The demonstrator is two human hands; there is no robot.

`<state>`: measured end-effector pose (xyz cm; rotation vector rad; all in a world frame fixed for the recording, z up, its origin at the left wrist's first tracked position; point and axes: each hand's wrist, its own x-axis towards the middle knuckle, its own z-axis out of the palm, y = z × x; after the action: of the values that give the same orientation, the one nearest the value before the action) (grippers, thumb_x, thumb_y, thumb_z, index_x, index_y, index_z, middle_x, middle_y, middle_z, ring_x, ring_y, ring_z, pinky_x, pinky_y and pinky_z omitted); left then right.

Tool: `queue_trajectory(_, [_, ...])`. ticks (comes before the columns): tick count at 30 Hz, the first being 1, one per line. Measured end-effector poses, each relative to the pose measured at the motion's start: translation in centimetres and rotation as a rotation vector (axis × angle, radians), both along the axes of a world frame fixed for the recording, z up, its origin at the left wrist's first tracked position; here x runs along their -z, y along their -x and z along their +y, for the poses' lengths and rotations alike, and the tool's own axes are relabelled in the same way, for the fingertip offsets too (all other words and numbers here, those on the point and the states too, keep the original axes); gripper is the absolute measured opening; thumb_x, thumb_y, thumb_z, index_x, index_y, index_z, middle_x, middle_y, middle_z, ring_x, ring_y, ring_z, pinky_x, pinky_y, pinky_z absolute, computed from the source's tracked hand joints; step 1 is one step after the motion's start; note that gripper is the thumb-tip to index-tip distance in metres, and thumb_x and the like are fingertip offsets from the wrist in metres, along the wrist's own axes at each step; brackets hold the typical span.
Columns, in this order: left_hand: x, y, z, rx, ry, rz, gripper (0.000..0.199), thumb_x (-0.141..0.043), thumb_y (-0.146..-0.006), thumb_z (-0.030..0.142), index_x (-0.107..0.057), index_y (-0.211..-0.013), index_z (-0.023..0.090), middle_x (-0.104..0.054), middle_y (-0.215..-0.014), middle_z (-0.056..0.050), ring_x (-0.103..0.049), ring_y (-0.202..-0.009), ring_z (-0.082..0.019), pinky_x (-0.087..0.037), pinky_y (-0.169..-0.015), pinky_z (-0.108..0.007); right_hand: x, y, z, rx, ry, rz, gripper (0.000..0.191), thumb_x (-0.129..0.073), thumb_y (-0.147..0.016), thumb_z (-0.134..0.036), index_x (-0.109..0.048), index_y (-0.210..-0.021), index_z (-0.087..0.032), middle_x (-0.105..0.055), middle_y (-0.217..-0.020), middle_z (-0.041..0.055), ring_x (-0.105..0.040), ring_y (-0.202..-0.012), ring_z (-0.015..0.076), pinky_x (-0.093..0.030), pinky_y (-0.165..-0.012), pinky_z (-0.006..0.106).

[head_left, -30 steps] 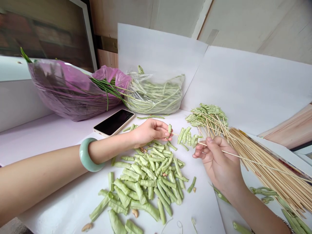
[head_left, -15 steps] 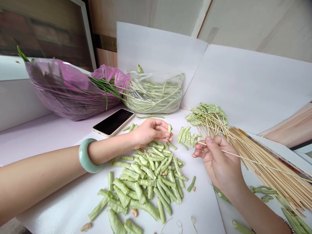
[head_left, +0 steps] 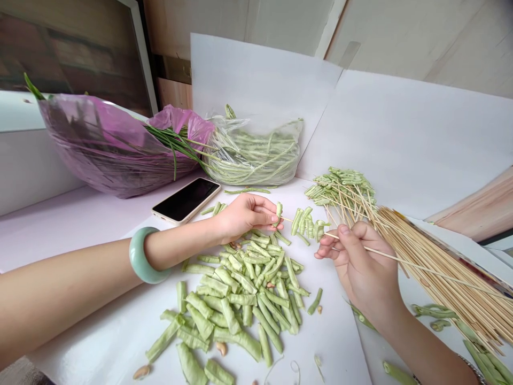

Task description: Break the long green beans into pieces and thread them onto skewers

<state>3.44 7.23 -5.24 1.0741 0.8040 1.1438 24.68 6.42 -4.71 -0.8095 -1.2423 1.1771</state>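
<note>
My left hand point(head_left: 252, 216) pinches a short piece of green bean point(head_left: 279, 212) at the tip of a thin bamboo skewer point(head_left: 377, 251). Several bean pieces point(head_left: 306, 223) are threaded on that skewer, between my two hands. Thumb and fingers of my right hand point(head_left: 363, 262) close round the skewer just behind those pieces; its long rear end runs off to the right. Below my hands lies a loose pile of cut bean pieces point(head_left: 244, 294) on white paper. How far the tip has gone into the held piece is hidden by my fingers.
Filled bean skewers point(head_left: 340, 187) lie stacked at the back right, beside a bundle of bare skewers point(head_left: 441, 272). A phone point(head_left: 186, 200), a purple bag point(head_left: 116, 149) of green stalks and a clear bag point(head_left: 256, 152) of long beans stand behind my left arm.
Hardly anything differs. Both hands keep their grips on the bean piece and the skewer, and the view has shifted very slightly.
</note>
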Motion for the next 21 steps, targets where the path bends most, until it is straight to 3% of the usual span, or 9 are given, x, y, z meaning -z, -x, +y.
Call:
queue_trajectory(8, [0.46,-0.25,-0.04,-0.06,-0.009,0.031,0.025,-0.083,-0.053,0.019,-0.063,-0.066,0.007,-0.07,-0.068,-0.009,-0.068,-0.068,-0.018,-0.054,-0.067,-0.027,0.54,0.37,-0.37,0.019,0.004,0.004,0.031,-0.08,-0.064,-0.036,-0.053,-0.055,-0.023,-0.065,-0.053,-0.0005,-0.063,-0.053,0.0178,-0.054,-0.043,0.03])
queue_trajectory(21, [0.68,-0.51,-0.2,-0.032,0.034,-0.003,0.027,-0.084,-0.052,0.02,-0.064,-0.067,0.008,-0.07,-0.066,-0.008,-0.069,-0.07,-0.019,-0.055,-0.067,-0.027,0.84,0.47,-0.48,-0.027,0.08,0.016,0.031,-0.079,-0.065,-0.036,-0.053,-0.055,-0.022,-0.066,-0.056,-0.0001,-0.062,-0.052,0.0159,-0.054,-0.047,0.029])
